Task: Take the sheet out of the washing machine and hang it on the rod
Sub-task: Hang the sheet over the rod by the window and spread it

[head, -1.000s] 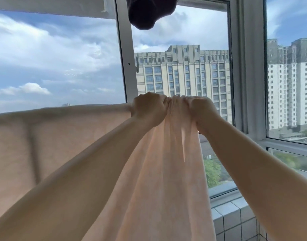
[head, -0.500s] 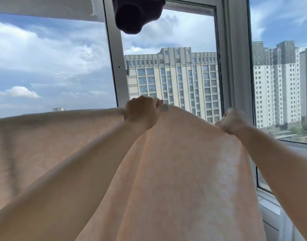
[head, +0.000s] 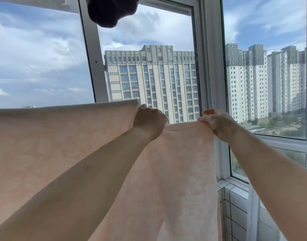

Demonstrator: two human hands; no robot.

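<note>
A pale peach sheet (head: 53,145) with a faint woven pattern hangs spread in front of the window, its top edge running from the left border to the right of centre. The rod itself is hidden under the fabric. My left hand (head: 149,121) grips the sheet's top edge near the middle. My right hand (head: 217,123) pinches the top edge at the sheet's right corner, a short way from the left hand. The stretch of sheet between the hands sits lower than the part to the left. The washing machine is out of view.
A dark garment (head: 111,11) hangs overhead at top centre. White window frames (head: 95,63) stand right behind the sheet, with high-rise buildings outside. A white tiled wall and sill (head: 236,197) lie at lower right.
Both hands started together, bunching the sheet. The right hand has pulled to the right, spreading the gathered fabric flat; the left hand keeps its hold.
</note>
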